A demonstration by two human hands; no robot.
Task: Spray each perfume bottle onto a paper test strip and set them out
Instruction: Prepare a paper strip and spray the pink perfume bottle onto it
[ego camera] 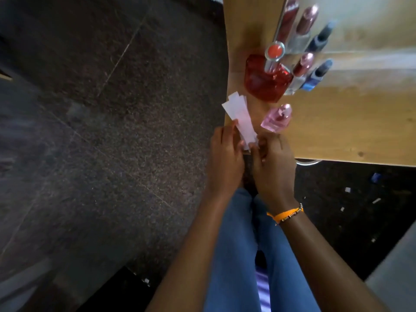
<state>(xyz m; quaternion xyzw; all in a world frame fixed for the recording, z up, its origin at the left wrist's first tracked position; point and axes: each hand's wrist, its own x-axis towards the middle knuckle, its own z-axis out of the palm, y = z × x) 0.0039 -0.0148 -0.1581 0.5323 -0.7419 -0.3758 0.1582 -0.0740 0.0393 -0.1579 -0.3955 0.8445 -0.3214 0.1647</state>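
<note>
Both hands hold a small fan of white paper test strips [239,117] over the near left corner of the wooden table [337,122]. My left hand [225,154] pinches the strips from the left, my right hand [273,163] grips their lower end. A small pink perfume bottle [277,119] stands just right of the strips. Behind it stands a large red bottle [266,78] with a round red cap. Right of that stand a clear bottle with a rose cap [300,74] and a blue bottle [317,76].
A mirror [360,23] at the back of the table repeats the bottles. Dark speckled floor tiles [112,131] lie to the left. Paper scraps [347,189] are scattered on the dark floor right of my blue-jeaned legs [238,244].
</note>
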